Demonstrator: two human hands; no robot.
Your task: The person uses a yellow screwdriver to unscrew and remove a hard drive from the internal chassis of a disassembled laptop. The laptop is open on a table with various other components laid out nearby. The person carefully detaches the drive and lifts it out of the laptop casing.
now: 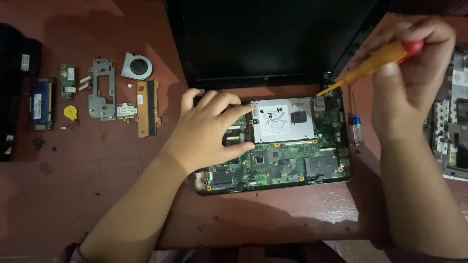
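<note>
An opened laptop base with a green motherboard (287, 163) lies on the reddish-brown table, its dark screen (263, 39) tilted back behind it. A silver hard-drive caddy (282, 119) sits in the upper middle of the board. My left hand (207, 131) rests flat on the left part of the board, fingertips touching the caddy's left edge. My right hand (414, 63) grips a screwdriver (370, 63) with a yellow shaft and red cap, its tip at the base's back right corner near the hinge.
Removed parts lie in a row at left: a memory module (41, 103), a small green card (67, 80), a yellow coin cell (71, 113), a metal bracket (101, 88), a fan (137, 66), a copper heat sink (147, 107). A blue-handled screwdriver (357, 129) lies right of the base.
</note>
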